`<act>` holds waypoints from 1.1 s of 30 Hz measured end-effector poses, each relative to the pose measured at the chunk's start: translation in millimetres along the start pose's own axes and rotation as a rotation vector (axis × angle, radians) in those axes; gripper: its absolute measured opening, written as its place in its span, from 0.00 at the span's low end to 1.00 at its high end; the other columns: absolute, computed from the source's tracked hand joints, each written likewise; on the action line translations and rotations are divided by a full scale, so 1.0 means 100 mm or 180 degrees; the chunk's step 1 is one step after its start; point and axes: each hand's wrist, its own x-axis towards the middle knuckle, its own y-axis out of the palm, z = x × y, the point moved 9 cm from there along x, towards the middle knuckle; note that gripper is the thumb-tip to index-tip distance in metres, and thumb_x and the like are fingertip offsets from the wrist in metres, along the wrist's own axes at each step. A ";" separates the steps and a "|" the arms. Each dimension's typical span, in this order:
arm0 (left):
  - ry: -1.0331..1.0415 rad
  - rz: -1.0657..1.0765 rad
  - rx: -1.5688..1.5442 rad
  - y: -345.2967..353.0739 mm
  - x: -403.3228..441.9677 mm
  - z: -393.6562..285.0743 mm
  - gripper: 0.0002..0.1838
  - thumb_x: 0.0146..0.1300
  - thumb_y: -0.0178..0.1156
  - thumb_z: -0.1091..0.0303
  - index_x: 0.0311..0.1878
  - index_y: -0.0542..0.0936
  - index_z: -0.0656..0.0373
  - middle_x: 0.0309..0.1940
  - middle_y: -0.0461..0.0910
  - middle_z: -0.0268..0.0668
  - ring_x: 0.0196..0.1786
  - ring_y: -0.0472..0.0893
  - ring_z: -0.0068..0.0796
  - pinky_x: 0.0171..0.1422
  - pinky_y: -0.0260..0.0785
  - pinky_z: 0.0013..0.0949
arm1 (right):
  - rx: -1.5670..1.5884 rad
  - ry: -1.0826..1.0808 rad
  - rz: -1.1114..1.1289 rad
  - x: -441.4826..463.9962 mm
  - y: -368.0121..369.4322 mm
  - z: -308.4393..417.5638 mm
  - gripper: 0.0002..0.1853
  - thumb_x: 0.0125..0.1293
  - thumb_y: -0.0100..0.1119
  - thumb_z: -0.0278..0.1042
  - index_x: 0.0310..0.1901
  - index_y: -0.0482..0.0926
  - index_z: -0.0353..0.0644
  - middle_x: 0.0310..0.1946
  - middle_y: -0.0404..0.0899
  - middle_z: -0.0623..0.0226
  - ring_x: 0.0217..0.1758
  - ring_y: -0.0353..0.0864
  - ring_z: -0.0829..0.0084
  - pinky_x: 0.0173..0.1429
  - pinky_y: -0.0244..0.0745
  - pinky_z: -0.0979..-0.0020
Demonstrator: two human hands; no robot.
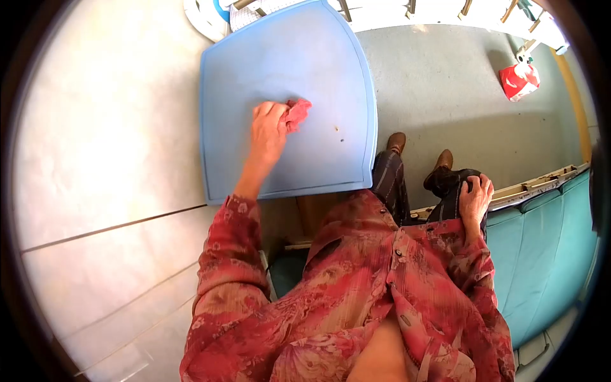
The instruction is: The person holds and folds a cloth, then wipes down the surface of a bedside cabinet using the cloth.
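My left hand (pixel 270 130) is over the middle of a light blue tabletop (pixel 242 70), its fingers closed on a crumpled red cloth (pixel 296 115). The cloth sticks out to the right of the fingers and lies against the surface. Two small specks (pixel 338 132) are on the tabletop to the right of the cloth. My right hand (pixel 476 198) rests on my right knee, over dark striped trousers (pixel 390 184), with its fingers bent over the knee and somewhat apart. Nothing shows in it.
A teal padded seat (pixel 541 254) is at the right. On the grey-green floor (pixel 433 83) stands a red and white bag (pixel 520 81). White rails and a white and blue object (pixel 207 16) are at the top. A pale tiled wall (pixel 114 127) runs along the left.
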 end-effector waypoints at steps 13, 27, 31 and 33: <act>-0.0399 -0.0579 0.0677 0.50 1.31 1.11 0.10 0.52 0.56 0.76 0.39 0.77 0.56 0.37 0.75 0.44 0.42 0.73 0.52 0.48 0.66 0.47 | -0.0102 0.0011 0.0022 0.04 0.08 -0.09 0.10 0.56 0.64 0.34 0.40 0.78 0.47 0.55 0.71 0.58 0.63 0.64 0.49 0.66 0.62 0.52; -0.0417 -0.0850 0.0551 0.50 1.10 1.20 0.18 0.56 0.58 0.71 0.52 0.76 0.53 0.45 0.76 0.42 0.49 0.73 0.51 0.54 0.68 0.47 | -0.0267 -0.0136 0.0276 0.09 0.20 -0.03 0.09 0.55 0.65 0.33 0.38 0.80 0.47 0.50 0.73 0.56 0.58 0.68 0.52 0.64 0.62 0.54; -0.0416 -0.0788 0.0562 0.47 1.06 1.12 0.17 0.59 0.55 0.73 0.53 0.76 0.54 0.48 0.76 0.42 0.51 0.74 0.49 0.57 0.67 0.46 | -0.0329 -0.0105 0.0511 0.10 0.29 0.00 0.09 0.55 0.64 0.32 0.39 0.79 0.45 0.51 0.72 0.55 0.58 0.68 0.51 0.64 0.62 0.54; -0.0469 -0.0683 0.0585 0.46 1.05 1.07 0.18 0.59 0.55 0.74 0.54 0.76 0.55 0.48 0.76 0.42 0.52 0.74 0.48 0.58 0.66 0.45 | -0.0358 -0.0125 0.0591 0.11 0.36 0.00 0.09 0.54 0.64 0.33 0.38 0.80 0.45 0.51 0.72 0.54 0.58 0.67 0.51 0.65 0.61 0.53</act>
